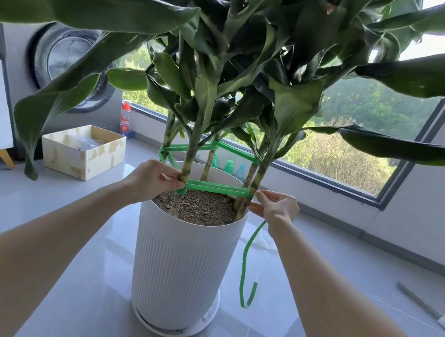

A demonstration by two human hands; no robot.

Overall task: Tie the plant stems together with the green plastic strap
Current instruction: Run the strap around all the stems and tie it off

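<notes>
Strap [219, 188] runs taut between near stems [186, 168] above the white pot [183, 265]. I see my left hand [154, 178] pinching its left end, my right hand [276, 207] pinching the right; the tail dangles.

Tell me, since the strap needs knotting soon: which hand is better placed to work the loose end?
The right hand, probably. It pinches the green strap beside the right stems, and the loose tail hangs directly below it. The left hand anchors the strap at the left stem.

text | bottle [125, 119] on windowsill | red-blue label, print too blurred to read
</notes>
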